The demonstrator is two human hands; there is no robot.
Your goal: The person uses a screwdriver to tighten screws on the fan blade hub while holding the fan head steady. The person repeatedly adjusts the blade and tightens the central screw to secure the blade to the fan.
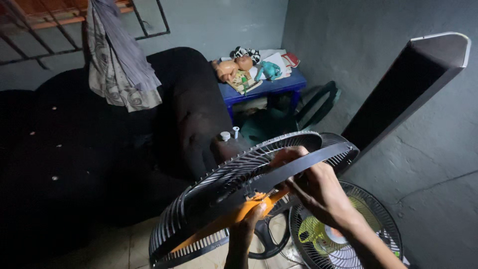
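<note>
- Far left, the room falls into shadow: a dark sofa (74, 164) fills that side, and its shape is hard to follow beyond a few pale specks on the seat.
- A patterned cloth (117, 60) hangs over the sofa's back, under a barred window (45, 25) that the top edge cuts off.
- On the sofa's arm stand two small white caps (230, 133); I cannot tell what they belong to.
- Low in the middle, the left hand (245, 230) comes up from the bottom edge, its wrist cut off, thumb pressed to the orange blade (234, 216) inside the fan. Its other fingers are hidden beneath, so I cannot tell how firmly it grips.
- The fan grille (224, 189), a dark ribbed round cage, is held tilted in the air between the two hands, above the tiled floor (134, 244).
- The right hand (316, 187) is closed over the grille's upper rim, fingers curled over the dark band; the hands sit apart, one low and one high.
- Behind, a blue table (264, 88) carries a heap of toys (244, 67), too jumbled to sort out.
- Beneath the right forearm lies a second grille (366, 219) with yellow-green blades showing through, partly covered by the arm.
- At right, a tall dark panel (403, 89) leans against the grey wall (438, 164).
</note>
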